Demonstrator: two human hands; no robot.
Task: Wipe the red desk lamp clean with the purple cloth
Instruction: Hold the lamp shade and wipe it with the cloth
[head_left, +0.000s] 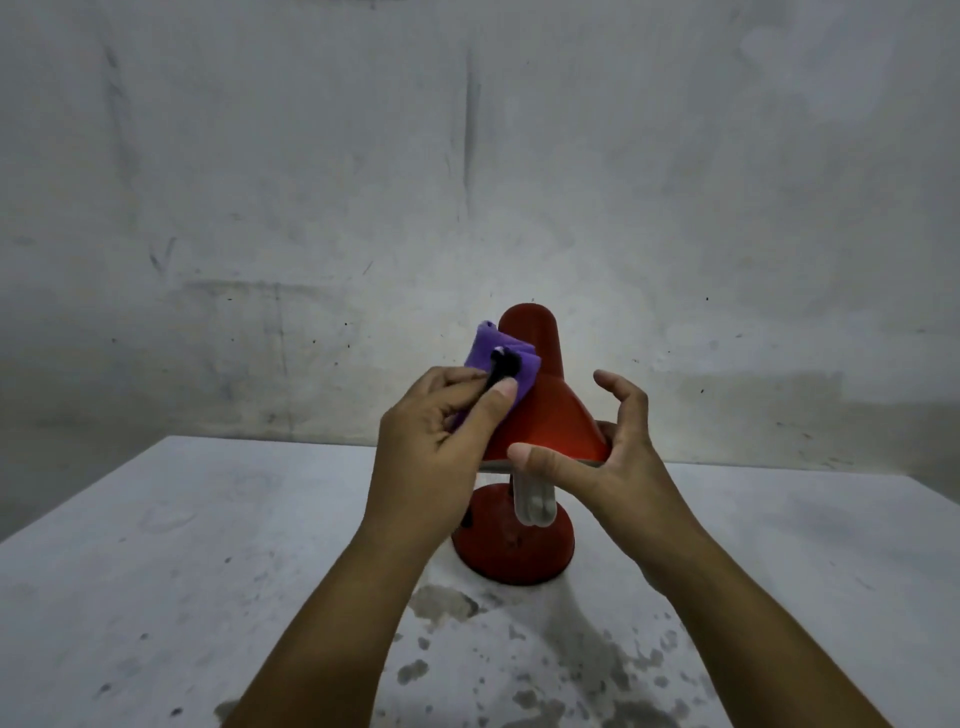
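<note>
The red desk lamp (550, 410) stands on the table in the middle of the head view, its cone shade tilted toward me and a white bulb showing under the rim. Its round red base (511, 556) rests on the tabletop. My left hand (436, 447) grips the folded purple cloth (493, 364) and presses it against the shade's upper left side; a small black part of the lamp sticks out by the cloth. My right hand (608, 447) holds the shade's lower rim, thumb across the front edge and fingers curled behind.
The pale grey table (208, 571) has dark wet-looking stains near its front, around the lamp's base. A scuffed grey wall (467, 156) stands close behind the table's far edge.
</note>
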